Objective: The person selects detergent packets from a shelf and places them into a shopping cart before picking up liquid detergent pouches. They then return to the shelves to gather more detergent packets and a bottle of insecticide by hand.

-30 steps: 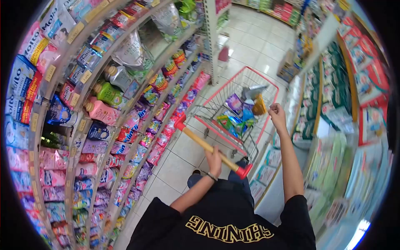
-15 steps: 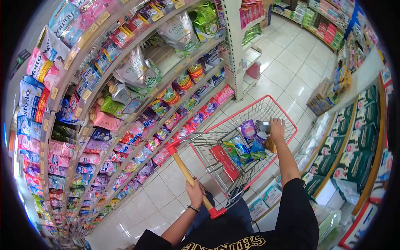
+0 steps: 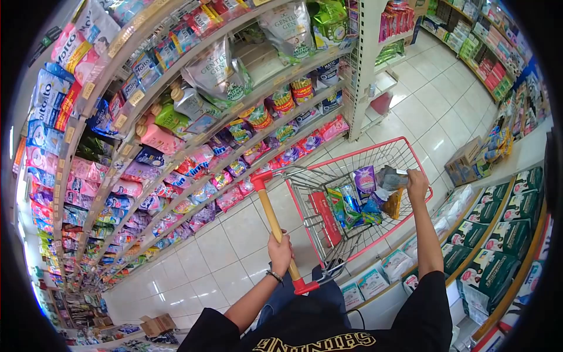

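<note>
My left hand [image 3: 280, 253] is wrapped round the wooden handle [image 3: 269, 212] of a shopping cart [image 3: 346, 154] with red trim. Over the far right part of the basket, my right hand [image 3: 417, 184] is closed on the edge of a grey package [image 3: 390, 178], whose exact kind I cannot make out. Just beside that package, a purple pouch [image 3: 364, 182] stands among the goods. Green and blue packets [image 3: 346, 205] lie nearer the handle, and a golden-brown pack [image 3: 393, 205] rests below my right hand.
Tall shelves of detergent and softener pouches [image 3: 218, 70] line the left side. On the right, a low shelf carries dark green packs [image 3: 491, 276]. Cardboard boxes [image 3: 464, 159] stand on the tiled floor [image 3: 422, 111] ahead, past a white shelf post [image 3: 362, 70].
The view has shifted, so the cart and shelves sit further right. My right hand has moved slightly toward the cart's right rim, and the grey package looks tilted. My left hand stays on the handle.
</note>
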Action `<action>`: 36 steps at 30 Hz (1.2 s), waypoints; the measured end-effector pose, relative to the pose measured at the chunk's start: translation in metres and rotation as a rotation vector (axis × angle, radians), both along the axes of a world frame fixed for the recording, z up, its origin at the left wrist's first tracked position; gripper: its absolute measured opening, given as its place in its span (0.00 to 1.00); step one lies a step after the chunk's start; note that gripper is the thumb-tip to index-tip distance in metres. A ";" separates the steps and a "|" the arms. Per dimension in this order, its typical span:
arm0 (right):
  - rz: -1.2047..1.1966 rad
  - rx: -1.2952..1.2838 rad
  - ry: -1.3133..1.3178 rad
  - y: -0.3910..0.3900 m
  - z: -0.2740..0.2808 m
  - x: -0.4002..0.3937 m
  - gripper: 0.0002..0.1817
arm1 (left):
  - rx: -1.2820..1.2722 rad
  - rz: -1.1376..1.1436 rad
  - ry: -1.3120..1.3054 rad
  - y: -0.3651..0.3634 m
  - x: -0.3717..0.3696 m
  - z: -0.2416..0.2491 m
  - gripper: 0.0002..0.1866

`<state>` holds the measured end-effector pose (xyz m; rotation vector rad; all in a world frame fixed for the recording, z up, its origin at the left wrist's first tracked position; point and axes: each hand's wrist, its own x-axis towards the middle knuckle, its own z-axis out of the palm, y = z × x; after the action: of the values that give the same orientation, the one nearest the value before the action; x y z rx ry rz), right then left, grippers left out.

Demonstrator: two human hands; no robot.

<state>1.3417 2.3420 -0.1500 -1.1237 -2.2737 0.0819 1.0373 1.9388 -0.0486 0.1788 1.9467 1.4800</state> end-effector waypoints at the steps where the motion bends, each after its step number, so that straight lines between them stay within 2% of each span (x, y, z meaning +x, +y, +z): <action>1: 0.000 0.008 -0.003 0.000 0.020 -0.001 0.08 | -0.001 -0.014 0.017 0.003 0.001 0.003 0.07; 3: 0.006 0.185 0.002 -0.002 0.065 -0.003 0.10 | 0.017 -0.013 0.016 0.005 0.004 -0.006 0.07; 7: -0.074 0.278 0.041 -0.014 0.166 -0.019 0.11 | 0.031 0.013 -0.044 0.007 0.021 -0.011 0.06; 11: -0.093 0.244 -0.016 -0.033 0.257 -0.042 0.09 | 0.070 -0.087 -0.009 0.007 0.041 -0.015 0.10; 12: -0.092 0.230 0.008 -0.040 0.276 -0.050 0.08 | 0.076 -0.176 0.010 0.004 0.042 -0.021 0.15; 13: -0.083 0.223 0.039 -0.044 0.294 -0.059 0.07 | 0.088 -0.210 -0.007 0.004 0.045 -0.039 0.15; 14: -0.109 0.230 0.027 -0.049 0.310 -0.065 0.07 | 0.096 -0.298 0.087 0.001 0.051 -0.063 0.16; 15: -0.123 0.100 0.055 -0.055 0.325 -0.075 0.06 | 0.105 -0.378 0.188 -0.001 0.056 -0.075 0.17; 16: -0.138 -0.035 0.091 -0.063 0.336 -0.084 0.07 | 0.049 -0.400 0.031 -0.002 0.062 -0.058 0.18; 17: -0.162 -0.028 0.095 -0.066 0.347 -0.090 0.07 | -0.006 -0.424 -0.120 0.007 0.066 -0.038 0.19; 19: -0.110 -0.232 0.222 -0.084 0.360 -0.102 0.09 | -0.041 -0.606 -0.495 0.016 0.065 -0.033 0.24; 21: -0.110 -0.268 0.223 -0.101 0.379 -0.127 0.10 | -0.038 -0.781 -0.670 0.024 0.063 -0.048 0.34; 22: -0.087 -0.244 0.168 -0.110 0.389 -0.140 0.11 | -0.039 -0.779 -0.675 0.025 0.045 -0.028 0.34; 24: -0.062 -0.212 0.115 -0.126 0.407 -0.166 0.11 | -0.210 -1.368 -0.722 0.037 -0.001 0.008 0.35; 25: -0.098 -0.194 0.067 -0.133 0.415 -0.181 0.11 | -0.206 -1.371 -0.716 0.040 -0.021 0.009 0.35; 27: -0.145 -0.158 0.028 -0.139 0.427 -0.206 0.11 | 0.027 -1.284 -0.538 0.053 -0.060 0.013 0.29; 29: -0.143 -0.185 0.052 -0.133 0.431 -0.228 0.12 | 0.195 -1.039 -0.467 0.082 -0.098 0.059 0.38; 31: -0.095 -0.143 0.072 -0.129 0.435 -0.256 0.12 | 0.457 -0.858 -0.247 0.129 -0.124 0.057 0.49; 33: -0.081 -0.116 0.051 -0.124 0.442 -0.284 0.12 | 0.557 -0.645 0.734 0.178 -0.148 0.069 0.58; 35: -0.021 -0.094 0.094 -0.102 0.443 -0.312 0.12 | 0.616 -0.602 0.851 0.220 -0.196 0.138 0.67; 36: 0.040 -0.084 0.132 -0.091 0.446 -0.324 0.11 | 0.624 -0.594 0.861 0.240 -0.214 0.149 0.67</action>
<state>1.0182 2.2506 0.2965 -1.0821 -2.1932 0.2625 0.8235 2.1791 0.1003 1.7409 1.6540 1.6504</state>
